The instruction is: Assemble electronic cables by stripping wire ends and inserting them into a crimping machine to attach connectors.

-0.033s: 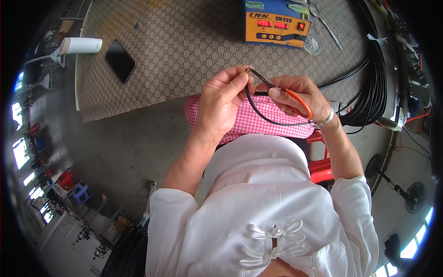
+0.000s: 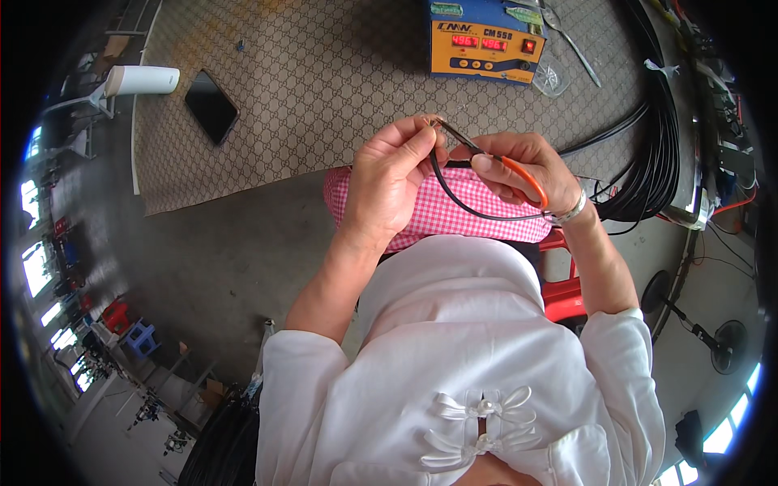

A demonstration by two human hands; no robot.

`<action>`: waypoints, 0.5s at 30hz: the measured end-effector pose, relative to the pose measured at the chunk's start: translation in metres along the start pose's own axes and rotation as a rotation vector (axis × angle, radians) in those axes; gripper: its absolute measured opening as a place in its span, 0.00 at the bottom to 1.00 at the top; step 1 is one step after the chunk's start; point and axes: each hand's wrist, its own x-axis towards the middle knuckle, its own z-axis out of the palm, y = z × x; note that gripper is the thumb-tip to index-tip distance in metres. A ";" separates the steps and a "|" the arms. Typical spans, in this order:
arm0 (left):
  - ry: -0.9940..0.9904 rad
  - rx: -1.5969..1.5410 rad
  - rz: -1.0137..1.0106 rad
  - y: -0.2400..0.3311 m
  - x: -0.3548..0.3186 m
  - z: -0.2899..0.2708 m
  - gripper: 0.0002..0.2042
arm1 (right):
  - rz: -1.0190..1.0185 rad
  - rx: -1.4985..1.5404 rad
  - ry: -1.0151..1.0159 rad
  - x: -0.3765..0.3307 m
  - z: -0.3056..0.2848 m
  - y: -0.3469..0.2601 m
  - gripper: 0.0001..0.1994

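Fingers [image 2: 415, 147] of the left hand [image 2: 387, 174] are pinched together on the cable [image 2: 443, 184], close to its end, just off the near edge of the tabletop [image 2: 308, 134]. Those of the right hand [image 2: 527, 166] are clamped around the scissors [image 2: 515, 166], whose blades point across at the left fingertips; whether the blades touch the wire there I can't make out.

Beyond the fingers and over to their right, a small clear dish [image 2: 551, 78] sits just beside the blue and yellow box [image 2: 486, 53]; I can't tell from where I stand what it holds. Well off to their left, past the phone [image 2: 212, 107], lies a white cylinder [image 2: 143, 80], and I can't see into it.

As for the cable, it is thin, black and smooth, with copper-coloured strands showing at the pinched end. From the left fingers it hangs in a slack curve, then sweeps below the right fingers to that wrist, all above the pink checked cloth [image 2: 478, 190] on the lap.
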 end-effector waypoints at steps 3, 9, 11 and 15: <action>-0.011 0.010 0.004 0.000 0.000 -0.002 0.08 | 0.011 -0.013 0.008 0.000 0.000 -0.001 0.17; -0.014 0.026 0.007 -0.001 0.000 -0.004 0.08 | 0.022 -0.047 0.004 -0.001 0.002 -0.008 0.16; -0.010 0.034 0.004 -0.001 0.000 -0.004 0.08 | -0.018 -0.130 0.007 -0.001 0.001 -0.009 0.15; -0.010 0.036 -0.003 0.000 0.000 -0.003 0.08 | -0.109 -0.303 0.035 0.000 -0.001 -0.006 0.15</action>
